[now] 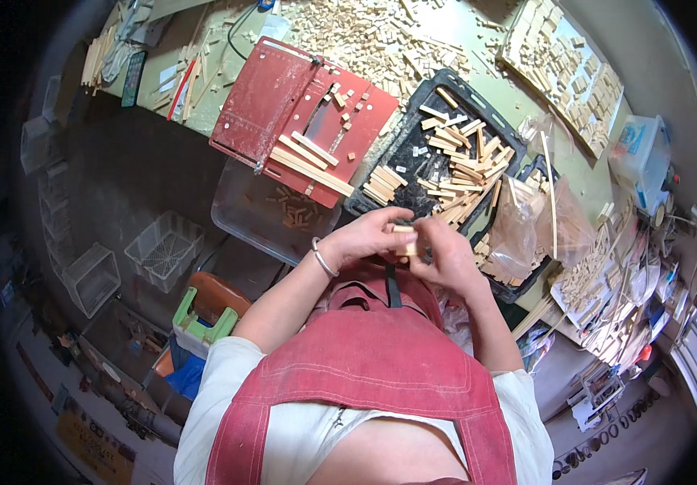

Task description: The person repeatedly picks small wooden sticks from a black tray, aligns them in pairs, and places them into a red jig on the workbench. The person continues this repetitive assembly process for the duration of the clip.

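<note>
Where the two hands meet just below the near rim of the black tray (393, 153), a small pale wooden block (404, 230) is held between them above the chest of a red apron (364, 364). The left hand (364, 237), banded at the wrist by a thin metal bracelet (321, 259), is curled with its fingertips pressed onto the block's left end, while the right hand (444, 257) is closed around the block's right side and underside, so that the piece is pinched from both sides; which hand carries more of it cannot be told. The block's long axis appears to run roughly left to right, from one hand toward the other, though much of it is hidden by the fingers. Straight beyond the hands, inside the black tray, loose wooden sticks (461, 162) are heaped, with a neat row of short pieces (384, 184) stacked at the tray's near left corner; that row lies closer to the left hand. To the left of the tray a red jig board (284, 97) is set, and below it a clear plastic tub (259, 214) holding a few offcuts. To the right of the tray a crumpled clear bag (526, 226) is seen.
</note>
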{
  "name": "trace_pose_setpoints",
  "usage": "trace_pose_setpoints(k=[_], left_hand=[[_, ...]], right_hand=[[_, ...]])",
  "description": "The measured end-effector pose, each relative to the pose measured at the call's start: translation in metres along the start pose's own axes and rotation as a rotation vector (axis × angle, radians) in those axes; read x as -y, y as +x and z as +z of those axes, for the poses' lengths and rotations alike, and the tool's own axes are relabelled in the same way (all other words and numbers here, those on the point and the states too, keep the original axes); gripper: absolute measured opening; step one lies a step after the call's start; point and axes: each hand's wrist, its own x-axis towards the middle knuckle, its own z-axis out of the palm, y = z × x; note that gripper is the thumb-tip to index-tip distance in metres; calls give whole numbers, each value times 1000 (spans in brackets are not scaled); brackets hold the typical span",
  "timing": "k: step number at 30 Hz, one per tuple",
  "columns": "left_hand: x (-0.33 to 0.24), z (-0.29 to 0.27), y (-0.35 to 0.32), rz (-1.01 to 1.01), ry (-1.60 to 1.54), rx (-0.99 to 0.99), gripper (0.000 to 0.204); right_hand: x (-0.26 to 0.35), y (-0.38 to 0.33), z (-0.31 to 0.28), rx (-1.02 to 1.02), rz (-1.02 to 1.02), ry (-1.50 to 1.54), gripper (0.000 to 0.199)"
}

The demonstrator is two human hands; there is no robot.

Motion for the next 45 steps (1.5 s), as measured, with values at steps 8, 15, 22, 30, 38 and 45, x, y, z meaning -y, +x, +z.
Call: trace_pose_setpoints(k=[8,15,22,30,38,45], left_hand=[[28,3,-7,64,-12,-389,58],[52,9,-12,163,2,-426,49],[68,2,-3,241,72,-482,42],[78,-5,-2,257,105,-505,39],[68,-2,3,285,128,-530,36],[3,30,21,660,159,-500,45]], right_hand=[[-43,96,28,-336,320,-175,53],[-39,120,35,-269,204,-315,44],[-78,152,-2,-588,111,-362,40],[-86,192,-16,-329,83,-549,27],[-89,165,-26,-715,-212,-263,21],[-24,94,1,-720,14,255,25]])
